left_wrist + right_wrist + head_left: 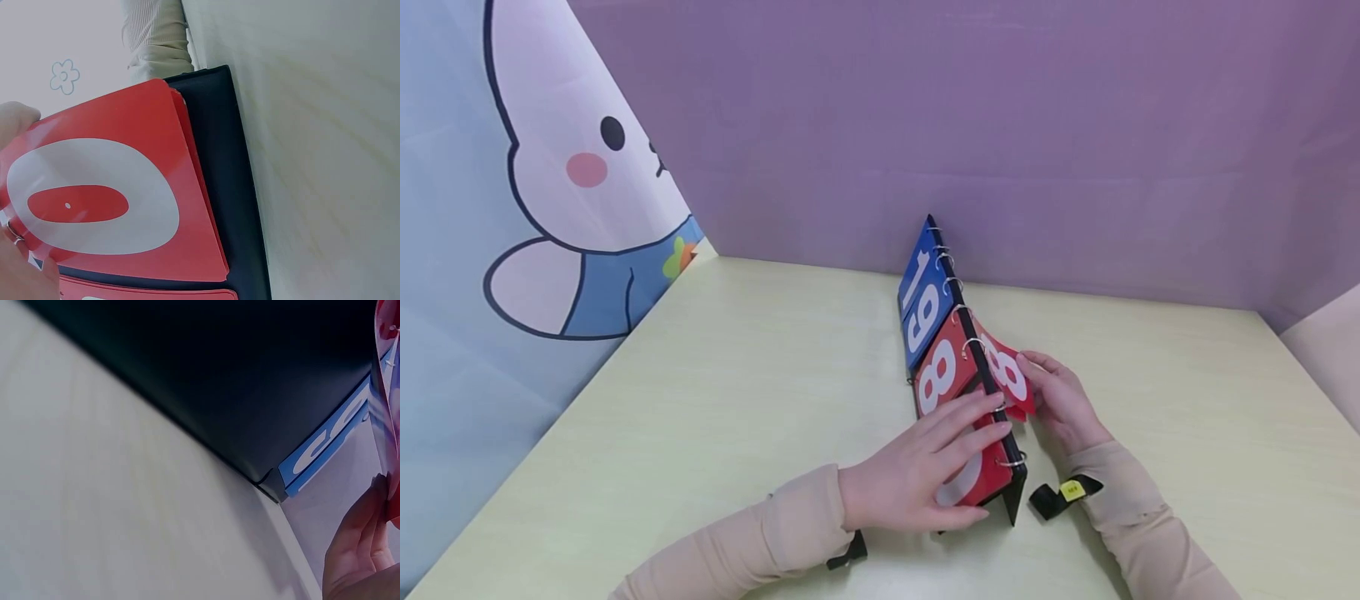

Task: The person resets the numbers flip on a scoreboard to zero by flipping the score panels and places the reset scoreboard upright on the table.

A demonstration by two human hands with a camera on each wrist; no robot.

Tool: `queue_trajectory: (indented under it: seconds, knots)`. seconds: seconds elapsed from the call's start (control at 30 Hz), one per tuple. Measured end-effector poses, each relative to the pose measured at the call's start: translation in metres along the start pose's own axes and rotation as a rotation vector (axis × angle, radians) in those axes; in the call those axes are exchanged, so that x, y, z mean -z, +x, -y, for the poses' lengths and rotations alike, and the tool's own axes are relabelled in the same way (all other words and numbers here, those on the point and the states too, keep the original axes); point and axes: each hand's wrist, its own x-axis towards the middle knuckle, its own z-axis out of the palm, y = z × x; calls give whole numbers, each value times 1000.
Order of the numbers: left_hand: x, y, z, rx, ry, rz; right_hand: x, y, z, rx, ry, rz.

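A tent-shaped flip scoreboard with a black backing (1013,498) and metal rings along its top edge stands on the table. Its near face carries blue number cards (917,287), a red card with an 8 (942,367) and a red card with a 0 (150,125). My left hand (925,471) lies over the 0 card, fingers extended across the ringed edge and thumb low by the card's bottom. On the far side, my right hand (1063,404) pinches a red card with an 8 (1006,371) that is lifted away from the backing. In the right wrist view, fingers (362,537) touch this card's edge.
The scoreboard stands on a pale yellow table (737,375). Behind the table hangs a purple cloth (962,125), with a blue cartoon rabbit sheet (445,333) on the left. Black straps, one with a yellow tag (1072,490), are at both wrists.
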Motion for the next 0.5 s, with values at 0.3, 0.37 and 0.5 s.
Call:
queue_trajectory:
  seconds: [0.3,0.37,0.5]
  knots:
    - [-3,1,3,12,-7,10,2,5,-1,15,30,-24]
    - [-4,0,3,13,0,10,2,6,-1,28,27,-27]
    - [-5,1,5,16,6,13,6,8,0,44,8,3]
